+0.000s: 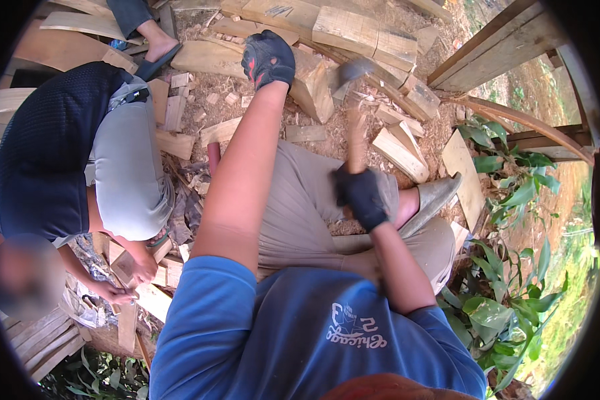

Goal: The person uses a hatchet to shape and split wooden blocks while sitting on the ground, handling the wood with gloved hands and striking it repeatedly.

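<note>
My left hand [269,60], in a black glove with red marks, is stretched far forward over a wooden beam [203,59]. Its fingers are curled closed, and whatever they hold is hidden beneath the glove. In my right hand [360,197], also gloved in black, is a hammer [357,140] gripped by its wooden handle. The hammer's dark head [355,69] is raised, blurred by motion, to the right of my left hand and apart from it. A thick wood block [311,90] lies just right of the left hand.
Wood chips and offcuts [400,150] litter the ground. A red cylindrical piece [214,157] shows beside my left forearm. At left another person [53,153] bends over, hands among wood pieces. Leafy plants [500,313] and a wooden frame [493,53] stand at right.
</note>
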Demonstrator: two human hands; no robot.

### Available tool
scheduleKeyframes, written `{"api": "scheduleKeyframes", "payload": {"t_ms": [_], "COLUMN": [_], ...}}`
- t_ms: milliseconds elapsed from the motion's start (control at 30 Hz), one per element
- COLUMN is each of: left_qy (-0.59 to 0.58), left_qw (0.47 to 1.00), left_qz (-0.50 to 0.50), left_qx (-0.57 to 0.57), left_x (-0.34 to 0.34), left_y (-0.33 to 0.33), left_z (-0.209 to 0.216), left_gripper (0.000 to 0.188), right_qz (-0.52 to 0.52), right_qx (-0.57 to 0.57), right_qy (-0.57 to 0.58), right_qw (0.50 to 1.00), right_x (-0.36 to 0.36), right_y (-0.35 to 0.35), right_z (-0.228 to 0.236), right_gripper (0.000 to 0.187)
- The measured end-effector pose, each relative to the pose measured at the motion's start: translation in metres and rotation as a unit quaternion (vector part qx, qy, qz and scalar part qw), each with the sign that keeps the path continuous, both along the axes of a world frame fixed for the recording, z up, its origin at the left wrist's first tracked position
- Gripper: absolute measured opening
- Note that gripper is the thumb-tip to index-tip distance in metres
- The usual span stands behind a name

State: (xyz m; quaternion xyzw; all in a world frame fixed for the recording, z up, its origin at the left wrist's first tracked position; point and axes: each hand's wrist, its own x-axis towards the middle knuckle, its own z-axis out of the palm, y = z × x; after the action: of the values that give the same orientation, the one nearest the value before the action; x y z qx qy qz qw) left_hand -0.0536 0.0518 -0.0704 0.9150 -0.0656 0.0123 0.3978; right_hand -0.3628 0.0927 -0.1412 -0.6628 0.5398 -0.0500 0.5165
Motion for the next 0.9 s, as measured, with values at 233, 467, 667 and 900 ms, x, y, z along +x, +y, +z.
{"api": "scheduleKeyframes", "payload": {"t_ms": [233, 467, 667, 900], "left_qy": [-0.034, -0.017, -0.024, -0.039], "left_qw": [0.999, 1.0, 1.0, 0.999], "left_qz": [-0.014, 0.001, 0.009, -0.014], "left_qx": [-0.028, -0.015, -0.018, 0.009], "left_x": [0.008, 0.008, 0.024, 0.038], "left_y": [0.013, 0.015, 0.017, 0.034], "left_z": [-0.009, -0.01, -0.017, -0.033], "left_gripper": [0.045, 0.044, 0.047, 0.047], "right_qz": [-0.108, -0.133, -0.036, -0.114], "right_qx": [0.238, 0.023, 0.298, 0.226], "right_qy": [-0.228, -0.414, -0.141, -0.333], "right_qw": [0.938, 0.9, 0.943, 0.908], "right_x": [-0.008, 0.004, 0.009, -0.022], "right_y": [-0.017, -0.029, -0.008, -0.042], "right_z": [0.089, 0.129, -0.018, 0.078], "right_gripper": [0.021, 0.018, 0.027, 0.022]}}
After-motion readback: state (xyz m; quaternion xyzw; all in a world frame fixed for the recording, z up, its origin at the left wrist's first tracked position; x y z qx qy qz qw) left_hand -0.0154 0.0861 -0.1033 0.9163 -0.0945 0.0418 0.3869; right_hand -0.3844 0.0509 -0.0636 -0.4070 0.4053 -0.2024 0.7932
